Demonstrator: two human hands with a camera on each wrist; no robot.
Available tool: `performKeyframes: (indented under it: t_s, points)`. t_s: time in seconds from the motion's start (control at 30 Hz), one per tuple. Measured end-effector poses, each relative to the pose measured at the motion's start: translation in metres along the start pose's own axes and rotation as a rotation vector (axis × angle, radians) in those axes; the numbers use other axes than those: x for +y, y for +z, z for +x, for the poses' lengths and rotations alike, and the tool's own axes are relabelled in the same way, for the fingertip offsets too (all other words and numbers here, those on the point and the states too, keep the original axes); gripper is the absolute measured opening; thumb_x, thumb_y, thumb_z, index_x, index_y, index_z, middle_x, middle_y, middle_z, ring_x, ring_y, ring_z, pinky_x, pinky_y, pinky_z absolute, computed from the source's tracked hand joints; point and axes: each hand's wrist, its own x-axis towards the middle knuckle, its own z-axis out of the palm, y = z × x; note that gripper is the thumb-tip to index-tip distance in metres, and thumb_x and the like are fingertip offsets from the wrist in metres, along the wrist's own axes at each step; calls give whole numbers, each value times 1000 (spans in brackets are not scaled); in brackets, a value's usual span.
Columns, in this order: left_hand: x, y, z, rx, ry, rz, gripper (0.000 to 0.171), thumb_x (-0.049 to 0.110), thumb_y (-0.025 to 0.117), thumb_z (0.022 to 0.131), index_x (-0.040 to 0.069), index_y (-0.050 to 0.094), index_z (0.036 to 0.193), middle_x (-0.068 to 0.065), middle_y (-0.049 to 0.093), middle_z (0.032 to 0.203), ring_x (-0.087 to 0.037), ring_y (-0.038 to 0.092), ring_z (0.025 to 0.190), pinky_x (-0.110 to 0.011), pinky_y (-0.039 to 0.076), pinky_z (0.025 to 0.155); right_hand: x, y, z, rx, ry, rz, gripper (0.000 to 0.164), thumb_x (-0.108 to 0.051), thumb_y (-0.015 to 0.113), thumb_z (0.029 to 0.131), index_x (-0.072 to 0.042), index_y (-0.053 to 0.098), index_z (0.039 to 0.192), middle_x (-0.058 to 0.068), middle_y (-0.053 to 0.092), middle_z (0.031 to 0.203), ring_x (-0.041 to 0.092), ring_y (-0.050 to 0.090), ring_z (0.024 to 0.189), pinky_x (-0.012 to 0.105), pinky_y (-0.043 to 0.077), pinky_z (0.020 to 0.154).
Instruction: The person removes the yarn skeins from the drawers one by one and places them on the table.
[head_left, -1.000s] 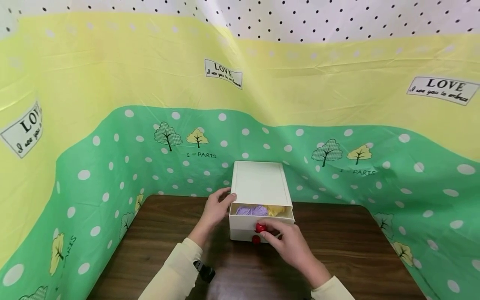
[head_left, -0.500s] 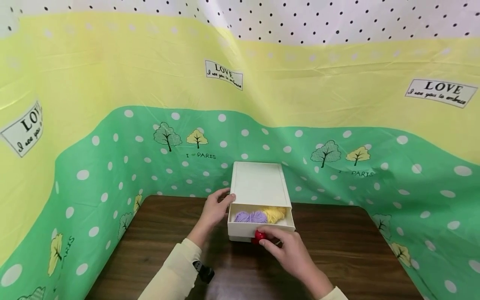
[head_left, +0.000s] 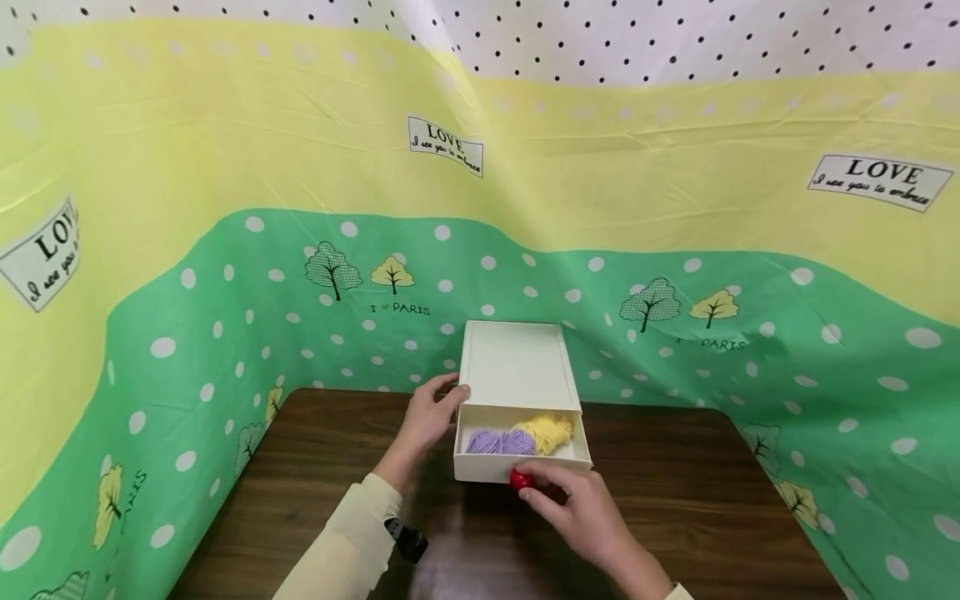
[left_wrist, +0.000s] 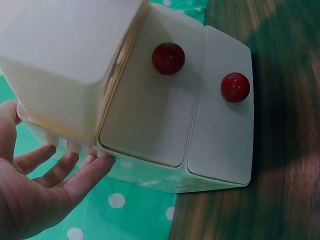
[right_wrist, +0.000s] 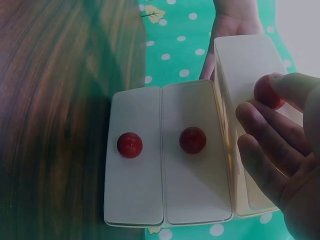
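A small white drawer cabinet (head_left: pixel 517 362) stands at the back of the table, with three drawers stacked in it. Its top drawer (head_left: pixel 463 465) is pulled out, and the lower two are closed, as both wrist views show. Inside the pulled-out drawer lie a purple yarn skein (head_left: pixel 498 442) and a yellow yarn skein (head_left: pixel 551 432), side by side. My right hand (head_left: pixel 588 512) pinches the top drawer's round red knob (head_left: pixel 520 478) between thumb and fingers. Against the cabinet's left side rests my left hand (head_left: pixel 429 412), its fingers extended along the wall and the thumb at the top edge.
The cabinet's middle knob (left_wrist: pixel 168 58) and bottom knob (left_wrist: pixel 235 87) are red balls too. Dark wooden tabletop (head_left: pixel 480 550) lies in front. A green and yellow patterned curtain (head_left: pixel 525 208) hangs close behind the cabinet and along the left.
My right hand has drawn the top drawer further out toward me, so more of both yarn skeins shows. The left hand has stayed at the cabinet's side.
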Motion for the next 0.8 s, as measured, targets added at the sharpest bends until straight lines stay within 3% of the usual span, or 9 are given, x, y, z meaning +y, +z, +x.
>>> performKeyframes:
  t_s: [0.57, 0.8]
  points:
    - [0, 1, -2, 5, 1, -3, 58, 38, 67, 99, 7, 54, 147, -19, 62, 128, -35, 69, 108, -48, 62, 81, -13, 2, -17, -13, 29, 76, 26, -18, 81, 90, -29, 76, 112, -15, 76, 104, 2, 72, 89, 26, 61, 73]
    - [-1, 0, 0, 2, 6, 4, 59, 39, 67, 99, 6, 55, 146, -19, 63, 126, -29, 69, 103, -46, 63, 79, -15, 3, -22, -23, 28, 98, 22, -22, 78, 92, -29, 76, 113, -14, 76, 105, 4, 73, 92, 26, 61, 74]
